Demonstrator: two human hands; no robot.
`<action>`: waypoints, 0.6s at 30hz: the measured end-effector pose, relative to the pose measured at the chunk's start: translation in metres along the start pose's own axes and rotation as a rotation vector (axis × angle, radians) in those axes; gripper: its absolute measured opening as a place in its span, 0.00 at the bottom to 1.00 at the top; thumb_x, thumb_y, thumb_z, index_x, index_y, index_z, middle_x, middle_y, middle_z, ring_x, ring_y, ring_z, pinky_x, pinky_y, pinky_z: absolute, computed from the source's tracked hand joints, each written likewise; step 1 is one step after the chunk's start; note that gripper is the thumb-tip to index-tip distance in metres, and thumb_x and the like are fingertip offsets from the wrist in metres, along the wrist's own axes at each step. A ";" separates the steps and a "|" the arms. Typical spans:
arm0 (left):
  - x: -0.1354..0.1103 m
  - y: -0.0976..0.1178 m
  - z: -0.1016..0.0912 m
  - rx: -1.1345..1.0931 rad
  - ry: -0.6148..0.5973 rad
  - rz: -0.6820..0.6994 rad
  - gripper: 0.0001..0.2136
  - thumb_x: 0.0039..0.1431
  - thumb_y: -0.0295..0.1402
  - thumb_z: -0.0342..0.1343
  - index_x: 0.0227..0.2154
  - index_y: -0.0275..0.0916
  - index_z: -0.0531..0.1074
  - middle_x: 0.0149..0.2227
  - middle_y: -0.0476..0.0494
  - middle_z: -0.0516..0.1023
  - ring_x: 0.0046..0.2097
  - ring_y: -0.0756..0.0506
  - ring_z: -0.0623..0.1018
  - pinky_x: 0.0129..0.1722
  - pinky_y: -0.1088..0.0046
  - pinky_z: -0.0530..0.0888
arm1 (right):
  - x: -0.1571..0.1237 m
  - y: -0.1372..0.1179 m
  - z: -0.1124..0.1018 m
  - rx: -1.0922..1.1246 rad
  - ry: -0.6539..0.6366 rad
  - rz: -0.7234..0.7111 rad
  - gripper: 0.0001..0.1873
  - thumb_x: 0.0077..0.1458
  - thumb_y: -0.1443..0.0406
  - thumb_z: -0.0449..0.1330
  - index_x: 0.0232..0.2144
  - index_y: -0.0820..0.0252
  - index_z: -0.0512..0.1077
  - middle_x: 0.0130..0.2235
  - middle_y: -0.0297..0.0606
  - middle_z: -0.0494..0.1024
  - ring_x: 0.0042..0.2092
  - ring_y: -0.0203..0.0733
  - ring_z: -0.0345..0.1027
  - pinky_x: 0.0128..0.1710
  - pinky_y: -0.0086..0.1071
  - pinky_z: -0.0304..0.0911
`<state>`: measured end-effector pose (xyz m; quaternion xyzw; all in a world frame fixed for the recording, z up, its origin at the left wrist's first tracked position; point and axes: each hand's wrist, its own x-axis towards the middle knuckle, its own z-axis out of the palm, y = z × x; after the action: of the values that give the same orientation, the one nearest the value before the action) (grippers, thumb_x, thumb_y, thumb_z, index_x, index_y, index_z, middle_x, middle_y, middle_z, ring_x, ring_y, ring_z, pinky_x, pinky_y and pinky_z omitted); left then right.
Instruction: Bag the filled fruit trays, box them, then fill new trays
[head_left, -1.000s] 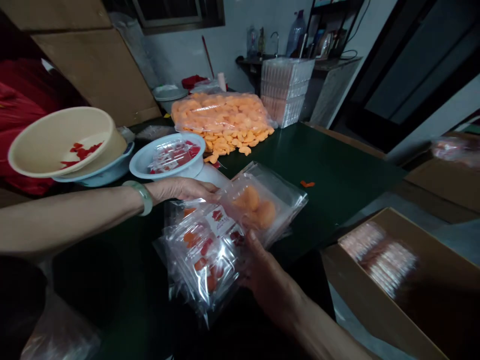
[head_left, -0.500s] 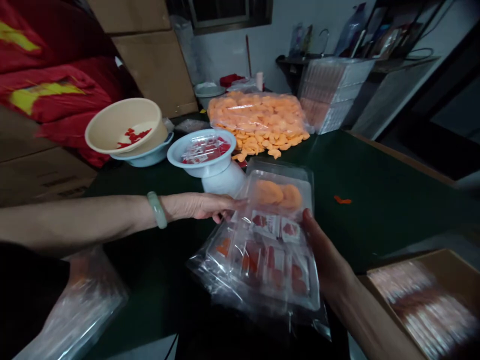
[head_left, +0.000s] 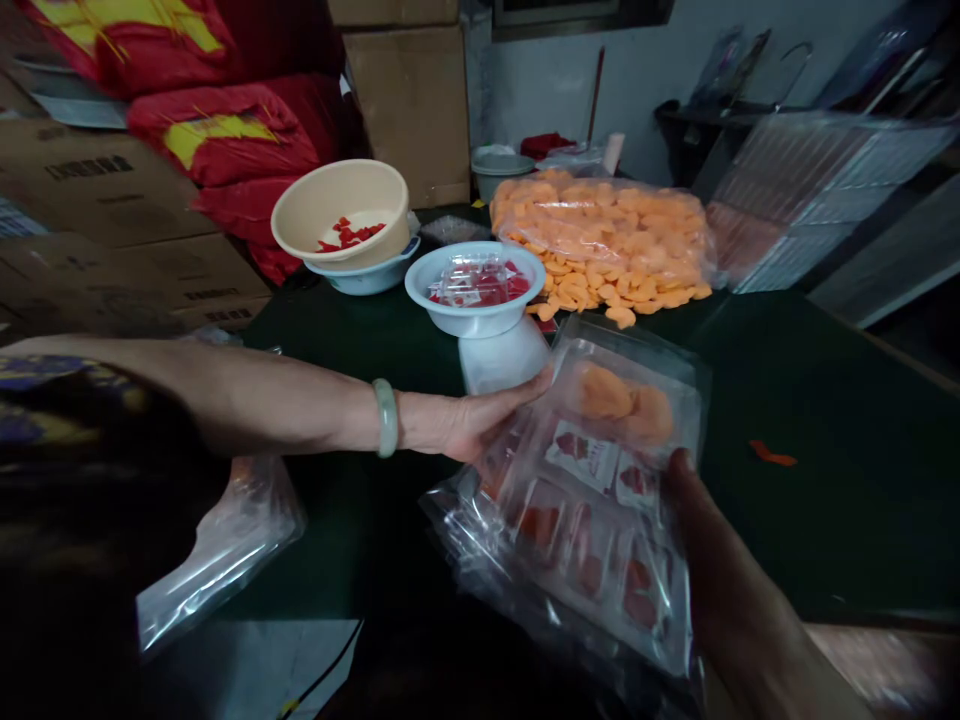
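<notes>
At the upper left of the frame, red sacks with yellow markings lie piled on cardboard boxes. Below them on the dark green tabletop, a beige basin holding red pieces sits tilted inside a pale blue basin. Toward the lower left, a clear plastic bag lies on the tabletop.

Near the middle, a white bowl of small red-filled packets sits on a white container. The left hand, with a pale green bangle at the wrist, reaches in from the left just below that container. Its fingers are extended, and it grips the upper left edge of a clear plastic pack, which is held up at the lower centre of the frame. The pack shows orange pieces at the top and red-printed sachets below. The right hand, at the lower right, has its thumb curled over the pack's right edge.

Behind the pack, a large bag of orange pieces sits on the tabletop with loose pieces spilling along its front. Stacked clear trays stand at the upper right, and a small orange scrap lies on the tabletop at the right.
</notes>
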<state>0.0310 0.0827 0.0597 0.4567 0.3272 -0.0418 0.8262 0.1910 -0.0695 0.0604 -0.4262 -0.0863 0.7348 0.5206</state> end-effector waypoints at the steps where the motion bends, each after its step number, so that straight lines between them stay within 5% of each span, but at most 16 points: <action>1: 0.000 0.001 0.003 -0.072 -0.021 -0.010 0.31 0.46 0.60 0.46 0.38 0.36 0.71 0.39 0.38 0.76 0.44 0.39 0.73 0.42 0.58 0.67 | 0.003 0.002 -0.001 -0.022 0.030 -0.024 0.31 0.49 0.44 0.51 0.45 0.58 0.70 0.41 0.48 0.77 0.43 0.56 0.71 0.41 0.49 0.66; 8: 0.009 0.005 0.014 -0.199 -0.080 0.007 0.20 0.48 0.45 0.58 0.39 0.36 0.72 0.38 0.41 0.77 0.41 0.43 0.75 0.46 0.62 0.67 | 0.007 0.005 -0.004 -0.048 0.145 -0.162 0.28 0.47 0.50 0.59 0.47 0.60 0.68 0.41 0.46 0.77 0.41 0.53 0.71 0.41 0.46 0.67; 18: 0.014 0.010 0.012 -0.221 -0.128 0.125 0.17 0.48 0.37 0.59 0.42 0.36 0.72 0.39 0.43 0.78 0.40 0.46 0.76 0.48 0.66 0.68 | 0.003 -0.009 0.001 -0.062 -0.091 -0.364 0.30 0.51 0.48 0.53 0.50 0.62 0.66 0.48 0.48 0.72 0.50 0.54 0.65 0.46 0.47 0.61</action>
<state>0.0515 0.0820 0.0634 0.3790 0.2472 0.0169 0.8916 0.1964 -0.0624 0.0643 -0.3855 -0.2080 0.6441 0.6271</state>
